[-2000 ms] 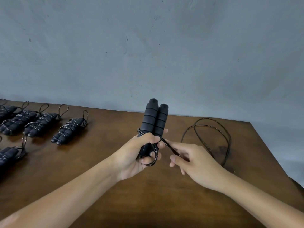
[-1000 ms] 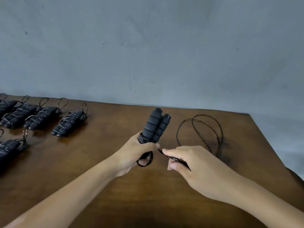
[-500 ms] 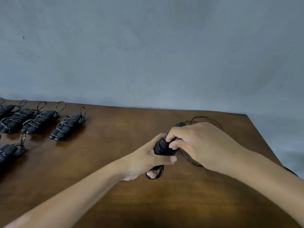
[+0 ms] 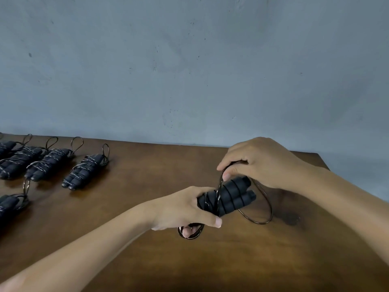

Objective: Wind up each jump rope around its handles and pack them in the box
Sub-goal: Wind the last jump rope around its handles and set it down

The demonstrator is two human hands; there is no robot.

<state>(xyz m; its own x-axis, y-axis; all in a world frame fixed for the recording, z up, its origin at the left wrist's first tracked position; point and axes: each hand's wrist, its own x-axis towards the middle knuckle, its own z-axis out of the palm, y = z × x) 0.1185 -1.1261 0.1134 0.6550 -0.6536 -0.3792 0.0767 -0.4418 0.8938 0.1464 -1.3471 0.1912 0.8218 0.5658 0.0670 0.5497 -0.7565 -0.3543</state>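
My left hand (image 4: pixel 185 209) grips the near end of a pair of black foam jump-rope handles (image 4: pixel 233 197), held side by side and pointing right, above the table. A small loop of black cord (image 4: pixel 190 233) hangs below its fingers. My right hand (image 4: pixel 259 163) sits above the handles and pinches the thin black cord (image 4: pixel 220 184), which crosses over them. A few turns of cord lie round the handles near my left hand. The loose remainder of the cord (image 4: pixel 265 213) curves down to the table on the right. No box is in view.
Several wound jump ropes lie in a row at the table's back left, the nearest bundle (image 4: pixel 85 171) among them, with another bundle (image 4: pixel 10 205) at the left edge. The brown wooden table (image 4: pixel 130 207) ends at right (image 4: pixel 324 165). A grey wall stands behind.
The handles have tipped from upright to lying sideways. My right hand has carried the cord from beside them up over the top, adding turns, and the loose coil on the table has shrunk.
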